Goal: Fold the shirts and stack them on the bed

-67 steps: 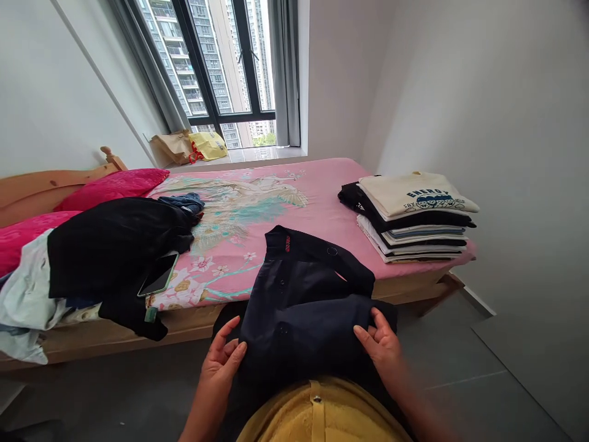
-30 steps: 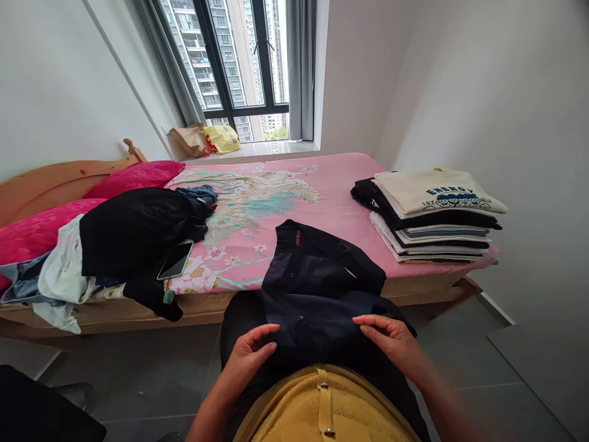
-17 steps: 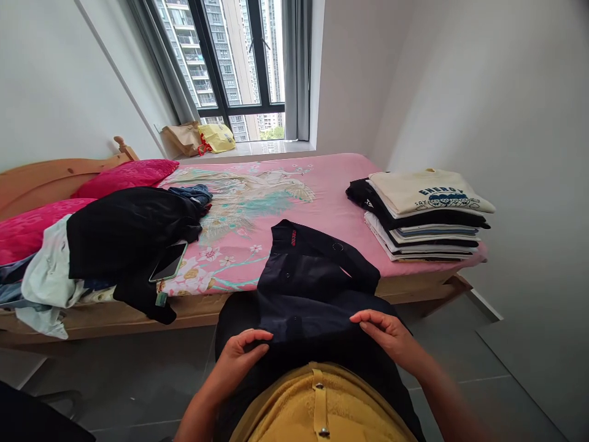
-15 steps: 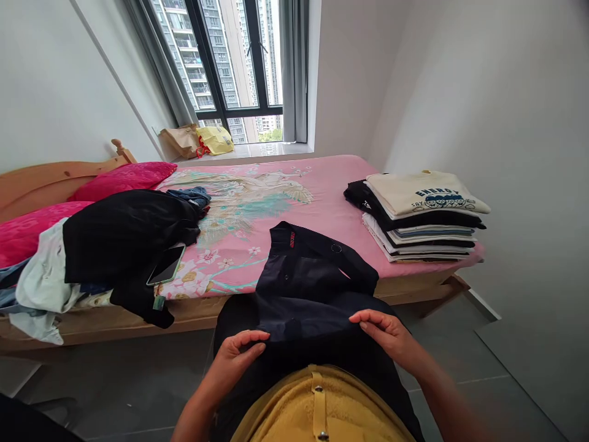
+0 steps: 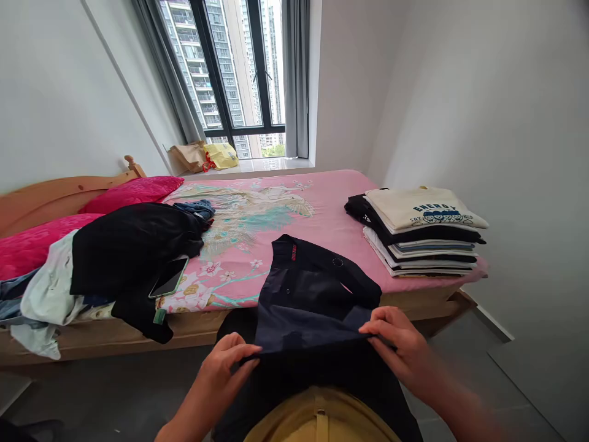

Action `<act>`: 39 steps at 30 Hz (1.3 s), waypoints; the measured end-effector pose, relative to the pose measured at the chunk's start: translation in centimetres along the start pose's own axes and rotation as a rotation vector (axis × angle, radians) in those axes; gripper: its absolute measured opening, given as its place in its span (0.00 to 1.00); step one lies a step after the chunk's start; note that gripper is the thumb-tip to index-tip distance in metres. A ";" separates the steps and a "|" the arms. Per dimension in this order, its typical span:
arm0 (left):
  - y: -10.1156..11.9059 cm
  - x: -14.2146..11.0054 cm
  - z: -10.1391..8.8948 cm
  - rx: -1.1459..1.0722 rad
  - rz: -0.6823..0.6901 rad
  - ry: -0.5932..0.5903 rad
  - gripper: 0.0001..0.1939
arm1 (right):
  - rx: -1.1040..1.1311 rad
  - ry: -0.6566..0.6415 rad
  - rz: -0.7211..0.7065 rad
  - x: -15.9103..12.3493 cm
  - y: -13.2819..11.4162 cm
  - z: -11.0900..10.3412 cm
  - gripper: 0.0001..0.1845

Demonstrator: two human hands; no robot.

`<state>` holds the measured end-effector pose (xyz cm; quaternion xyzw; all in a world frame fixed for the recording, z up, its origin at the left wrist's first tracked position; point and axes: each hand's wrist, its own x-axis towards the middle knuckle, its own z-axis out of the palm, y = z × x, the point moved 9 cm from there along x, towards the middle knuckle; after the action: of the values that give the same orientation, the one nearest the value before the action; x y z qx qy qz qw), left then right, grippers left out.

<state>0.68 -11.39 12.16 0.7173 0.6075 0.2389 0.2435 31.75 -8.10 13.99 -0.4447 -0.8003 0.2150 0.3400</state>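
Observation:
A dark navy garment (image 5: pixel 308 313), which looks like a buttoned shirt, lies partly on the bed's edge and partly over my lap. Red lettering shows on its upper left part, and a sleeve lies folded at the right. My left hand (image 5: pixel 225 365) pinches its near left corner between thumb and fingers. At the near right corner, my right hand (image 5: pixel 396 341) pinches the cloth the same way. The near edge stretches fairly straight between both hands, over my dark trousers.
Folded clothes (image 5: pixel 423 236) form a tall stack on the bed's right end. At left, a loose heap of clothes (image 5: pixel 133 252) has a phone (image 5: pixel 169 277) on it. Pink pillows (image 5: pixel 133 193) rest by the wooden headboard (image 5: pixel 59 190). Bags (image 5: pixel 221 155) sit on the windowsill.
Both hands have moved slightly apart and now grip the near edge, which is drawn straighter and lifted a little. The camera view has tilted up slightly.

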 end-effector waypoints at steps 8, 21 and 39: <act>-1.4 -5.7 -2.6 -0.238 -0.121 -0.215 0.16 | 0.260 -0.415 0.144 -2.5 -3.2 1.4 0.12; -12.5 10.0 7.0 -0.481 -0.224 -0.035 0.16 | 0.287 -0.220 0.353 3.2 14.0 13.6 0.13; -14.2 12.3 10.0 -0.736 -0.331 -0.029 0.20 | 0.279 0.088 0.449 4.4 18.3 13.9 0.12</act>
<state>-1.84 2.15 -3.98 0.4781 0.5850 0.3878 0.5281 30.27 4.51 -5.67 -0.5690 -0.6285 0.3737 0.3764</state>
